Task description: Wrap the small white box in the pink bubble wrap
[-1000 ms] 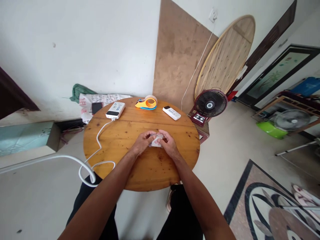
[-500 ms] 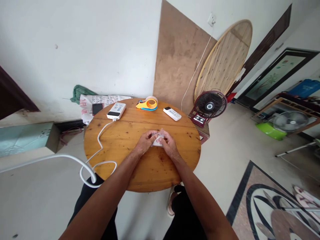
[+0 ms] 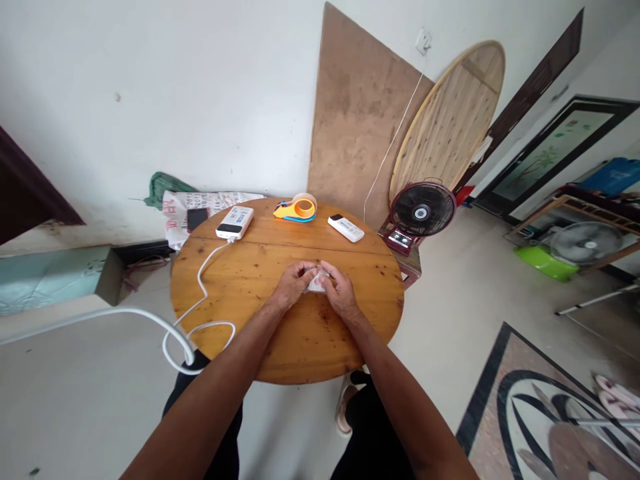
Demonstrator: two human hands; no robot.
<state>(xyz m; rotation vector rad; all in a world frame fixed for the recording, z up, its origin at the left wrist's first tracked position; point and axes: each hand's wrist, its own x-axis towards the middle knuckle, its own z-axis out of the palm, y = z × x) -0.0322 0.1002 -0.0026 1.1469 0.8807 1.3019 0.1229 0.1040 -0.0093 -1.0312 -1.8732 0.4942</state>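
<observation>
Between my two hands is a small white packet (image 3: 317, 283) with reddish marks, held just above the middle of the round wooden table (image 3: 240, 347). My left hand (image 3: 294, 283) grips its left side, thumb on top and fingers curled behind. From the right, my right hand (image 3: 340, 289) pinches it the same way, the thumb pressing its face. The fingers cover most of the packet, so its exact kind is hidden. Beyond the hands, a yellow tape dispenser (image 3: 295, 209) lies near the far edge.
A white power bank (image 3: 235, 223) with a plugged-in white cable (image 3: 201, 273) lies at the table's left; the cable loops over the near-left edge. Another white power bank (image 3: 346, 228) is at the far right. A dark red fan (image 3: 421, 212) stands beyond the right edge.
Both hands stay around the white packet, with the thumbs and fingertips shifting slightly on it. The whole view has moved a little; the things on the table lie where they were.
</observation>
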